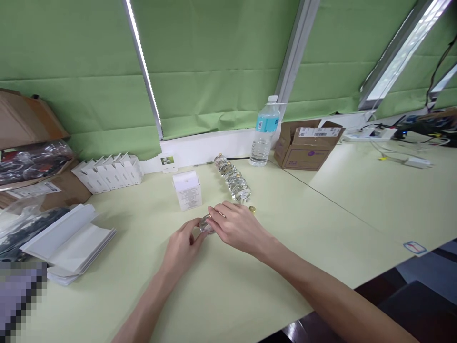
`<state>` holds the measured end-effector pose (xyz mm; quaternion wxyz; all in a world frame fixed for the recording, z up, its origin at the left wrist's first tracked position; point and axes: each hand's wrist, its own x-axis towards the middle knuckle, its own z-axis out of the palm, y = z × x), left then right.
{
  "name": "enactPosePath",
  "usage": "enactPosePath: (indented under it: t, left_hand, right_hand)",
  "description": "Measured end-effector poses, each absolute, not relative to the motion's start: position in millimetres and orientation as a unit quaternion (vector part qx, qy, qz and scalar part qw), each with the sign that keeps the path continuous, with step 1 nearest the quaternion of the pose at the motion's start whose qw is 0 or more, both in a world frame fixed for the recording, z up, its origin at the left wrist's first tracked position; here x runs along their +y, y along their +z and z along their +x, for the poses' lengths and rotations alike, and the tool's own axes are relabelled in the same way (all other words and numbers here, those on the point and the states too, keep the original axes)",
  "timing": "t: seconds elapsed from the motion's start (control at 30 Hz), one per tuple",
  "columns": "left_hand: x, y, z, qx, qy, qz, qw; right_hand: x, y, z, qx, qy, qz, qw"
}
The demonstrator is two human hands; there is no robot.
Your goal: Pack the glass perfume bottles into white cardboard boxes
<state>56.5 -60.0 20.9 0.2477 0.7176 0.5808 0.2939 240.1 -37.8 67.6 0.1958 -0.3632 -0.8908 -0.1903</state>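
Note:
A small clear glass bottle (pixel 206 225) is on the table between my hands. My left hand (pixel 181 247) grips its left side between thumb and fingers. From the right, my right hand (pixel 238 227) closes over the bottle's top, hiding the neck and whatever is pinched there. Just beyond my right knuckles lies a small gold cap (pixel 252 209). Behind it a row of similar glass bottles (pixel 233 180) with gold-coloured parts stretches toward the wall. An upright white box (pixel 187 194) with printed text stands behind my left hand.
White boxes (pixel 107 174) line the back left, near a stack of folded white card (pixel 76 243) and cardboard cartons (pixel 28 119). At the back stand a large water bottle (pixel 264 133) and an open brown carton (pixel 307 147). Cables and a power strip (pixel 369 134) sit far right.

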Motion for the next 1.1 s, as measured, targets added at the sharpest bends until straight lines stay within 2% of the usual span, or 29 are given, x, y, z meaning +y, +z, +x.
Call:
enactPosePath:
  t: [0.33, 0.47, 0.6, 0.77, 1.03, 1.1]
  left_hand:
    - [-59, 19, 56, 0.58, 0.292, 0.722, 0.241]
    - [-61, 21, 55, 0.587, 0.287, 0.718, 0.242]
    - [-61, 22, 55, 0.596, 0.271, 0.717, 0.238]
    - [-60, 20, 55, 0.599, 0.272, 0.715, 0.236]
    - [-60, 19, 55, 0.603, 0.27, 0.713, 0.235]
    - [-61, 21, 55, 0.602, 0.27, 0.713, 0.237]
  right_hand:
    - [-33, 67, 250, -0.873, -0.148, -0.376, 0.272]
    - [-24, 80, 273, -0.827, -0.096, -0.462, 0.306]
    - [-10, 85, 313, -0.792, -0.019, -0.562, 0.238]
    - [0, 70, 347, -0.793, 0.07, -0.586, 0.15]
    - [1, 56, 336, -0.819, 0.051, -0.557, 0.124]
    - [0, 59, 331, -0.824, 0.029, -0.547, 0.147]
